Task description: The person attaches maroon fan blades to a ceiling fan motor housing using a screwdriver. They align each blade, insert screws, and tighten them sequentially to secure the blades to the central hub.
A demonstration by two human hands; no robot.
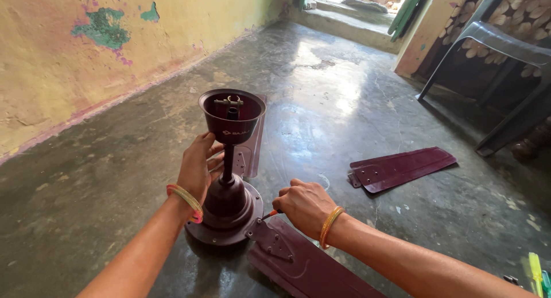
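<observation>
The maroon ceiling fan motor (pixel 227 209) is stood on the grey floor (pixel 103 177), its rod upright. The rod is wrapped by the left hand (pixel 198 166), wrist bent. A red-handled screwdriver (pixel 271 213) is gripped in the closed right hand (pixel 304 205), over the attached blade (pixel 310 269).

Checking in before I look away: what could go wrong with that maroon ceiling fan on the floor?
1. The maroon ceiling fan motor stands upright, steadied only by the left hand; it could tip.
2. The small screwdriver in the right hand could slip off the blade bracket.
</observation>
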